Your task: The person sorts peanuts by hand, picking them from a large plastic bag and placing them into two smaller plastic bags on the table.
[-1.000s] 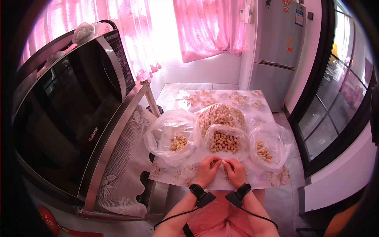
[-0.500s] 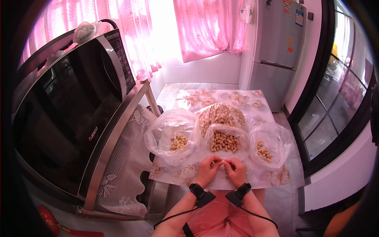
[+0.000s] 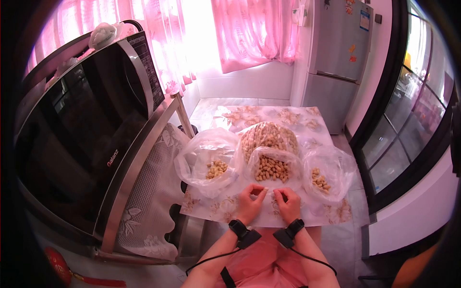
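Over the near edge of the flowered table, my left hand (image 3: 250, 203) and my right hand (image 3: 288, 204) are side by side with a small gap between them. Each has thumb and fingertips pinched together; whatever they hold is too small to make out. Just beyond them lies a large clear bag (image 3: 269, 137) of peanuts, its open mouth facing me with unshelled peanuts (image 3: 272, 169) inside. An open plastic bag (image 3: 194, 165) on the left holds a small pile of pale peanuts (image 3: 217, 169). Another open bag (image 3: 342, 168) on the right holds several peanuts (image 3: 319, 180).
A black microwave (image 3: 81, 129) sits on a metal rack (image 3: 137, 165) at the left. Behind the table (image 3: 312, 218) are pink curtains (image 3: 254, 33) and a grey fridge (image 3: 336, 57). A black-framed glass door (image 3: 403, 120) stands on the right.
My hands, which were touching at the fingertips, have moved apart. The left has shifted slightly left and the right slightly right.
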`<state>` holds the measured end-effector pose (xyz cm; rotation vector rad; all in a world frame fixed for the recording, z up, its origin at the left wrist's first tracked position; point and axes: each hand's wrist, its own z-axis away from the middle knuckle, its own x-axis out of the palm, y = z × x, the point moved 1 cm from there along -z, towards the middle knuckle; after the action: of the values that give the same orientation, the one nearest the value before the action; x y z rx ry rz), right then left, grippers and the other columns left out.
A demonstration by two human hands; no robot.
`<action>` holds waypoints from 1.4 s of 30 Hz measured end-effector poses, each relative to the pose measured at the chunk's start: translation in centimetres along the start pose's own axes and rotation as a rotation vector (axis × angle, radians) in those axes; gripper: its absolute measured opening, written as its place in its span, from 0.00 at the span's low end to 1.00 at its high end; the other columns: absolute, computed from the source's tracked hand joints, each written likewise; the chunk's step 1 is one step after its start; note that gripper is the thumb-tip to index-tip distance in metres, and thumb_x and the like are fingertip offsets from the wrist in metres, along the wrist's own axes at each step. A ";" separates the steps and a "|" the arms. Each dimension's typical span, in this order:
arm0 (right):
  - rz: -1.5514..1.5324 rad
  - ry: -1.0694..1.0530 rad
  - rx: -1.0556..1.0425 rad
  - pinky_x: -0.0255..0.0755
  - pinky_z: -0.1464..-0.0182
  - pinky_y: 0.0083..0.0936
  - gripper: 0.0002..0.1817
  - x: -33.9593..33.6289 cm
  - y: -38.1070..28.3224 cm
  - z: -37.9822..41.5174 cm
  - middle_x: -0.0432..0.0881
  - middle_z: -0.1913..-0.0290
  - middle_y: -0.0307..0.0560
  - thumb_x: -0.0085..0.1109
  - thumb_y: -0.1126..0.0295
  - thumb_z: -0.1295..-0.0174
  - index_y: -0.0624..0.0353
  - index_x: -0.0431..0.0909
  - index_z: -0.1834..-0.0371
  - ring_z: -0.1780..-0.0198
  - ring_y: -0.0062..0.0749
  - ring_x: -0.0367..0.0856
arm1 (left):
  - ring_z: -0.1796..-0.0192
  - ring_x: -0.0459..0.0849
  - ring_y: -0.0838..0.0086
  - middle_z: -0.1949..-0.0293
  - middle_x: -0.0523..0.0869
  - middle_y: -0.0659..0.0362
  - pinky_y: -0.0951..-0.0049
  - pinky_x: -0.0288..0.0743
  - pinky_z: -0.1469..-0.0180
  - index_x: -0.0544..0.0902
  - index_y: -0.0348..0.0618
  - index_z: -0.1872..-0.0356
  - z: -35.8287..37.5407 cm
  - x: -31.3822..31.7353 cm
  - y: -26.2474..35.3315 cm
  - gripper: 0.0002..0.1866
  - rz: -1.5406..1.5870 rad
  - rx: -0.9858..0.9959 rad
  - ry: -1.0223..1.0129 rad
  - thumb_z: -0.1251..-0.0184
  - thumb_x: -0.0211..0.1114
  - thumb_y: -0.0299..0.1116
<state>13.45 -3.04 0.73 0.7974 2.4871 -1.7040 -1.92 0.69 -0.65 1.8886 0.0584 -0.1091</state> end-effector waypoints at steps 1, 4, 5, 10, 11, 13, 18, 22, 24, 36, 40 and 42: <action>-0.003 -0.006 0.010 0.75 0.65 0.29 0.07 -0.1 0.1 -0.1 0.84 0.68 0.49 0.65 0.70 0.33 0.64 0.84 0.63 0.70 0.34 0.83 | 0.64 0.84 0.80 0.66 0.89 0.60 0.75 0.78 0.58 0.85 0.38 0.59 -0.1 -0.2 0.3 0.07 0.122 -0.034 0.046 0.32 0.71 0.30; 0.026 -0.024 0.012 0.75 0.64 0.28 0.08 -0.2 0.2 -0.1 0.84 0.68 0.48 0.65 0.69 0.32 0.64 0.84 0.63 0.69 0.33 0.82 | 0.62 0.82 0.83 0.64 0.88 0.63 0.78 0.78 0.56 0.85 0.38 0.58 -0.5 -1.4 1.8 0.05 0.235 -0.018 0.074 0.31 0.71 0.25; 0.028 -0.024 0.020 0.75 0.64 0.28 0.08 -0.2 0.2 0.1 0.84 0.68 0.48 0.65 0.69 0.32 0.64 0.84 0.63 0.69 0.33 0.82 | 0.62 0.82 0.83 0.63 0.87 0.63 0.79 0.78 0.56 0.84 0.39 0.58 -0.6 -1.9 2.6 0.05 0.272 0.024 0.107 0.32 0.71 0.25; 0.004 -0.014 0.005 0.74 0.65 0.28 0.08 -0.1 0.0 0.0 0.83 0.68 0.48 0.65 0.69 0.32 0.63 0.84 0.63 0.70 0.34 0.81 | 0.63 0.82 0.82 0.65 0.87 0.63 0.78 0.78 0.58 0.84 0.38 0.60 -4.1 -7.5 6.9 0.05 0.033 0.216 0.301 0.32 0.71 0.25; 0.000 -0.011 0.007 0.74 0.65 0.28 0.08 -0.1 0.0 0.0 0.83 0.68 0.48 0.65 0.69 0.32 0.63 0.84 0.63 0.70 0.34 0.81 | 0.64 0.82 0.81 0.65 0.87 0.62 0.77 0.78 0.58 0.84 0.38 0.60 -4.9 -8.7 7.1 0.05 -0.052 0.241 0.343 0.32 0.71 0.26; 0.018 0.001 -0.020 0.75 0.66 0.27 0.07 -0.1 0.3 0.0 0.85 0.71 0.47 0.66 0.71 0.33 0.64 0.84 0.63 0.71 0.29 0.82 | 0.66 0.84 0.78 0.67 0.87 0.60 0.74 0.79 0.60 0.84 0.38 0.62 -6.1 -10.7 6.3 0.05 -0.133 0.201 0.376 0.32 0.71 0.28; 0.031 -0.008 -0.025 0.75 0.65 0.26 0.07 -0.2 0.4 -0.1 0.85 0.70 0.46 0.65 0.71 0.33 0.65 0.84 0.63 0.71 0.28 0.82 | 0.60 0.85 0.70 0.60 0.85 0.55 0.72 0.79 0.60 0.82 0.39 0.59 -5.7 -10.2 6.5 0.06 -0.395 0.214 0.385 0.37 0.68 0.23; 0.001 -0.012 -0.004 0.74 0.65 0.25 0.07 0.0 0.6 0.1 0.85 0.69 0.46 0.65 0.72 0.33 0.65 0.84 0.64 0.70 0.27 0.82 | 0.54 0.85 0.60 0.54 0.83 0.52 0.67 0.80 0.54 0.83 0.40 0.56 -2.4 -5.2 6.3 0.12 -0.310 0.344 0.120 0.41 0.67 0.18; 0.000 -0.016 -0.011 0.74 0.65 0.28 0.07 0.0 0.4 0.1 0.84 0.69 0.48 0.64 0.70 0.33 0.64 0.84 0.64 0.70 0.32 0.82 | 0.53 0.85 0.63 0.53 0.83 0.53 0.68 0.81 0.54 0.83 0.39 0.56 -1.6 -2.8 6.0 0.11 -0.314 0.391 -0.049 0.39 0.66 0.18; 0.237 0.077 -0.060 0.68 0.36 0.41 0.20 0.2 0.9 -0.2 0.77 0.44 0.54 0.67 0.72 0.41 0.63 0.79 0.45 0.40 0.51 0.73 | 0.53 0.86 0.59 0.55 0.84 0.52 0.65 0.82 0.50 0.84 0.37 0.58 1.0 0.6 1.0 0.10 -0.347 0.243 -0.127 0.42 0.66 0.19; 0.392 0.042 -0.118 0.66 0.33 0.44 0.25 0.4 0.8 -0.4 0.75 0.41 0.55 0.68 0.70 0.43 0.63 0.77 0.40 0.37 0.53 0.70 | 0.57 0.87 0.60 0.58 0.84 0.52 0.67 0.81 0.54 0.84 0.36 0.61 1.0 0.7 1.1 0.07 -0.256 0.194 -0.099 0.41 0.66 0.19; 0.453 0.036 -0.124 0.65 0.32 0.45 0.27 0.6 0.9 -0.4 0.74 0.39 0.55 0.69 0.68 0.43 0.63 0.76 0.39 0.36 0.53 0.69 | 0.58 0.87 0.60 0.59 0.84 0.52 0.67 0.81 0.55 0.84 0.35 0.61 1.0 0.7 1.4 0.07 -0.259 0.185 -0.097 0.40 0.66 0.19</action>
<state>13.35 -2.23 -0.08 1.2646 2.1777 -1.3757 -1.18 -0.74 0.24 2.0504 0.2331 -0.3941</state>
